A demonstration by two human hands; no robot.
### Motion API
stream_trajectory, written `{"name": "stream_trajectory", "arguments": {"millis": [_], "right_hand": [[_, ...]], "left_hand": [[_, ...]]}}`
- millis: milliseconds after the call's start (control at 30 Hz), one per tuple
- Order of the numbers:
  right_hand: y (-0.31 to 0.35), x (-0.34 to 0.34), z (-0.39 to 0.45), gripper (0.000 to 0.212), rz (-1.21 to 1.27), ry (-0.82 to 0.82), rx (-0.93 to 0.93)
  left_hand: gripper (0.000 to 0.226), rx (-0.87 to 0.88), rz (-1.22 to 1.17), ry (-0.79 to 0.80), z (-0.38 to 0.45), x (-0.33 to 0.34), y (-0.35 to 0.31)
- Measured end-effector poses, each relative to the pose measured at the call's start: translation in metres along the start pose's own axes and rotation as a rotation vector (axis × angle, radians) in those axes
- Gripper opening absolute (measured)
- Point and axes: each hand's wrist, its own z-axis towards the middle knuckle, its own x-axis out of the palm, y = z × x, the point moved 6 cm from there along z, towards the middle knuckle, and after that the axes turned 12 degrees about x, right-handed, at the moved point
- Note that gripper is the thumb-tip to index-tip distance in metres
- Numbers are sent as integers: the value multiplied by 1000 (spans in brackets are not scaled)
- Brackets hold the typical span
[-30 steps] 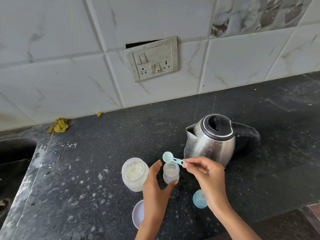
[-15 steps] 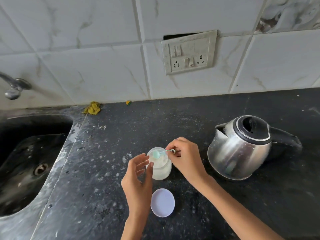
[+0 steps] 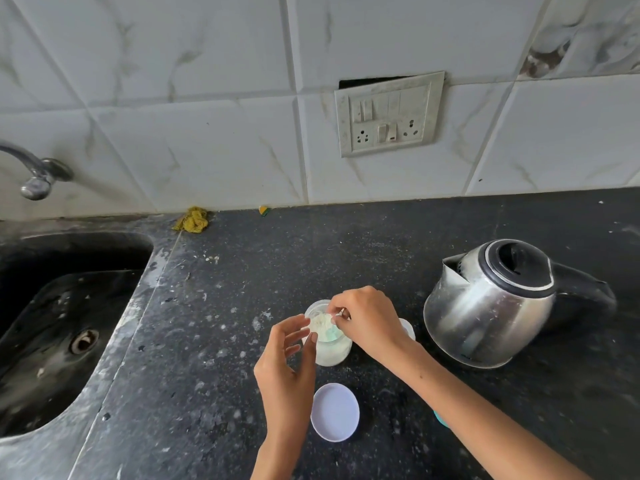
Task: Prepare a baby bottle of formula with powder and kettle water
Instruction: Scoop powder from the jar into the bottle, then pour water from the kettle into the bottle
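Observation:
A clear jar of white formula powder [image 3: 332, 351] stands open on the black counter. My right hand [image 3: 367, 320] pinches the handle of a pale green scoop [image 3: 333, 336], whose bowl is down in the powder. My left hand [image 3: 287, 362] touches the jar's left side with loosely spread fingers. The baby bottle [image 3: 408, 330] is mostly hidden behind my right wrist. The jar's white lid [image 3: 335, 412] lies flat in front of the jar. A steel kettle [image 3: 491, 303] with a black lid and handle stands to the right.
A dark sink [image 3: 65, 327] with a tap [image 3: 34, 174] lies at the left. A yellow scrubber [image 3: 192, 220] sits by the wall. A blue bottle cap [image 3: 440, 419] peeks out under my right forearm. A switch panel [image 3: 389, 114] is on the tiled wall.
My right hand carried the scoop from above the bottle to the jar and dipped it into the powder. My left hand left the bottle for the jar's side. The view swung left.

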Motion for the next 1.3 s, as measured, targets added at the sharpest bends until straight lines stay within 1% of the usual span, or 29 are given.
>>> {"name": "stream_trajectory", "arguments": {"millis": [167, 300, 400, 500, 600, 733, 800, 833, 900, 967, 1033, 1100, 1167, 1233, 1300], "right_hand": [[6, 3, -2, 12, -82, 14, -62], [4, 1, -3, 17, -105, -19, -92], [-5, -1, -7, 19, -34, -32, -54], [-18, -10, -20, 17, 113, -80, -2], [-33, -28, -44, 14, 236, -176, 28], [-63, -62, -79, 11, 349, -307, 49], [-78, -83, -94, 11, 375, -396, 35], [-86, -96, -102, 11, 362, -467, 22], [-106, -123, -116, 11, 261, -667, 0], [-130, -147, -128, 12, 107, -858, -5], [-159, -162, -132, 20, 15, -939, 25], [-190, -172, -130, 31, 20, -918, 70], [-217, -176, -123, 43, 103, -841, 94], [-240, -178, -114, 50, 268, -726, 119], [-258, -175, -102, 53, 478, -554, 180]], "left_hand": [[25, 21, -30, 28, 1, 2, -1], [24, 30, -53, 55, 2, 5, 1], [22, 29, -70, 75, 2, 8, -1], [23, 48, -80, 97, 1, 11, -7], [30, 64, -109, 138, -1, 21, -15], [24, 106, -129, 241, -12, 52, -27], [27, 140, -129, 288, -16, 71, -36], [29, 161, -126, 306, -18, 79, -40], [33, 182, -106, 322, -19, 94, -44], [43, 141, -76, 323, -20, 107, -38], [55, 83, -34, 315, -23, 117, -30], [67, 20, 10, 309, -26, 126, -23], [78, -40, 48, 296, -30, 132, -17], [89, -112, 78, 277, -36, 137, -10], [96, -179, 92, 246, -42, 141, -3]]}}
